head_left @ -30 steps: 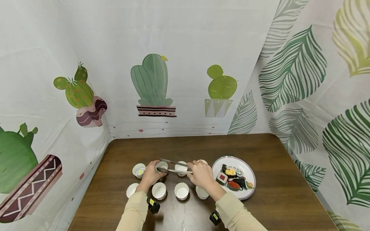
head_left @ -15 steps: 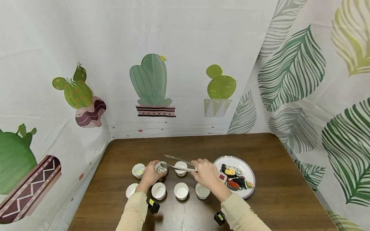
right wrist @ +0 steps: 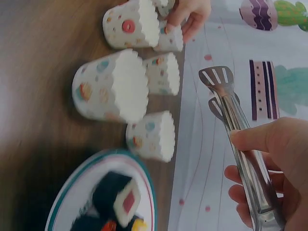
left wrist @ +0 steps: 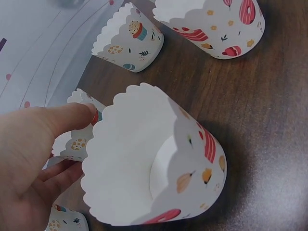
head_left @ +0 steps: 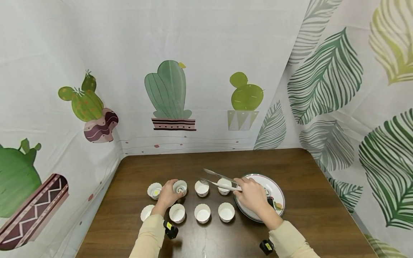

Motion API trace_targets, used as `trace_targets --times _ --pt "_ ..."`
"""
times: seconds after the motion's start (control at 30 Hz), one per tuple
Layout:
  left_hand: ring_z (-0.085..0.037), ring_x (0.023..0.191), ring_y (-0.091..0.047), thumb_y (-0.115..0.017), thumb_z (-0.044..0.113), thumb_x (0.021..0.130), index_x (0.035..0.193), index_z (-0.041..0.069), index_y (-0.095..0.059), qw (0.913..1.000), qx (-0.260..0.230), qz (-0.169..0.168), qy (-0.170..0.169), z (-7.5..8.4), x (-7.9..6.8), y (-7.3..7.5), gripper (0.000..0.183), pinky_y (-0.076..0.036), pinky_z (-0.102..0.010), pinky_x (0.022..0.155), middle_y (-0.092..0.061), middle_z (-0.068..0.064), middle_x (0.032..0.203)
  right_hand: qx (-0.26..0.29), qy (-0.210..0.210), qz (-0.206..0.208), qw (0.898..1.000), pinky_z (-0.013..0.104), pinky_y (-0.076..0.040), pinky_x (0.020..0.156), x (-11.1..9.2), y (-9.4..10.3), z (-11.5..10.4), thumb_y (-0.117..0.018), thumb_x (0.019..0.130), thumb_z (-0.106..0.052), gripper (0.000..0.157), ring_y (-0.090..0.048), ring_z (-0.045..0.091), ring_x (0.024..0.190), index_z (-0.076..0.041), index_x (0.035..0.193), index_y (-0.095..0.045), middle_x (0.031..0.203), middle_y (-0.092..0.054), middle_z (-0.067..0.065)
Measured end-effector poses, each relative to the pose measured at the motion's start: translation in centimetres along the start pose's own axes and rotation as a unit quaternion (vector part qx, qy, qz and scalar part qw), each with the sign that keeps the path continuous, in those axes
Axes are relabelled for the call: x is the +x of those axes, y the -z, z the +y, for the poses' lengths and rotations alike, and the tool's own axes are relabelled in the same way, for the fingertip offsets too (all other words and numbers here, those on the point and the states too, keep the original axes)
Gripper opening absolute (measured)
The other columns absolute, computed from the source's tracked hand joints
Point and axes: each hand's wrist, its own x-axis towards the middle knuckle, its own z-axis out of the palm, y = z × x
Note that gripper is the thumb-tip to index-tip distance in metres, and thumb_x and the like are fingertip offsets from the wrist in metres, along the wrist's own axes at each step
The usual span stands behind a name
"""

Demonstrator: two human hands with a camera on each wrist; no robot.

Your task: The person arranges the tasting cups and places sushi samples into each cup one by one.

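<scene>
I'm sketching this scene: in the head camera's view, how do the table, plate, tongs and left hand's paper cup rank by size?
1. Table
2. Plate
3. Tongs and paper cup, unranked: the tongs look longer but slimmer, so I'm unsure.

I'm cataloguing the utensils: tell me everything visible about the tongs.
The tongs look like shiny silver metal, with two long, narrow arms ending in broad, slotted heads. The right hand holds them above the table; the heads stand apart with nothing seen between. In the head view they point toward the person's left, crossing in front of a white cup.
</scene>
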Motion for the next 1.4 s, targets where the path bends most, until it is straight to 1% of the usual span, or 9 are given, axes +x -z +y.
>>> trace_targets --times 0.13,0.33,0.47,0.6,0.83,0.93,1.17,1.4 --pt "-0.036 0.110 -0.052 -0.076 0.017 0.071 0.126 -0.001 -0.050 1.0000 -0.004 -0.005 0.002 0.1 0.0 0.1 0.063 -0.044 -0.048 0.088 -0.053 -0.021 0.123 -0.004 -0.003 0.012 1.000 0.034 -0.044 0.046 -0.9 0.4 1.7 -0.075 0.067 -0.023 0.037 -0.060 0.024 0.069 -0.013 0.102 -0.068 0.083 -0.066 0.002" --pt "-0.037 0.111 -0.051 -0.075 0.016 0.072 0.128 -0.001 -0.049 0.9999 -0.011 -0.010 0.007 0.3 -0.1 0.2 0.064 -0.044 -0.049 0.088 -0.052 -0.021 0.125 -0.011 -0.003 0.026 1.000 0.034 -0.044 0.049 -2.4 1.1 3.5 -0.076 0.064 -0.022 0.038 -0.061 0.025 0.068 -0.012 0.100 -0.068 0.080 -0.065 0.002" --pt "-0.036 0.112 -0.051 -0.075 0.015 0.072 0.128 -0.001 -0.049 0.9998 -0.013 -0.012 0.010 0.3 -0.2 0.2 0.063 -0.044 -0.049 0.088 -0.052 -0.021 0.125 -0.016 -0.022 0.018 0.999 0.035 -0.045 0.048 -3.1 1.8 4.5 -0.076 0.065 -0.022 0.037 -0.062 0.025 0.071 -0.013 0.100 -0.068 0.082 -0.066 0.002" --pt "-0.036 0.111 -0.051 -0.075 0.015 0.071 0.127 0.000 -0.050 0.9998 -0.013 -0.009 0.009 0.3 -0.2 0.2 0.063 -0.043 -0.048 0.089 -0.052 -0.020 0.125 -0.008 -0.045 0.007 0.999 0.038 -0.046 0.048 -3.8 2.3 5.5 -0.074 0.067 -0.022 0.036 -0.063 0.025 0.076 -0.014 0.102 -0.068 0.083 -0.066 0.002" --pt "-0.036 0.112 -0.051 -0.075 0.015 0.072 0.127 0.000 -0.050 0.9998 -0.014 -0.010 0.010 0.4 -0.2 0.2 0.063 -0.044 -0.049 0.089 -0.052 -0.020 0.125 -0.005 -0.081 -0.004 0.997 0.045 -0.048 0.055 -5.3 3.2 7.6 -0.075 0.067 -0.025 0.039 -0.063 0.029 0.080 -0.012 0.103 -0.068 0.090 -0.067 0.008" --pt "-0.036 0.112 -0.051 -0.075 0.015 0.072 0.127 0.000 -0.050 0.9998 -0.012 -0.011 0.009 0.3 -0.2 0.2 0.062 -0.043 -0.048 0.089 -0.052 -0.020 0.124 -0.002 -0.086 0.002 0.996 0.047 -0.048 0.056 -5.9 3.6 8.5 -0.076 0.067 -0.023 0.040 -0.063 0.032 0.078 -0.010 0.103 -0.068 0.089 -0.067 0.008" --pt "-0.037 0.111 -0.052 -0.075 0.015 0.071 0.126 -0.002 -0.050 0.9999 -0.011 -0.008 0.008 0.4 -0.2 0.3 0.063 -0.043 -0.049 0.089 -0.053 -0.021 0.123 -0.001 -0.097 0.021 0.995 0.046 -0.046 0.051 -7.6 4.7 10.6 -0.075 0.066 -0.021 0.039 -0.063 0.034 0.070 -0.008 0.102 -0.068 0.084 -0.067 0.011" --pt "-0.037 0.112 -0.051 -0.075 0.014 0.071 0.127 -0.001 -0.050 0.9999 -0.008 -0.007 0.008 0.4 -0.2 0.3 0.063 -0.043 -0.049 0.089 -0.052 -0.021 0.125 -0.005 -0.120 0.016 0.993 0.049 -0.043 0.049 -9.1 5.9 12.2 -0.077 0.064 -0.022 0.040 -0.061 0.036 0.065 -0.007 0.100 -0.067 0.082 -0.065 0.012"
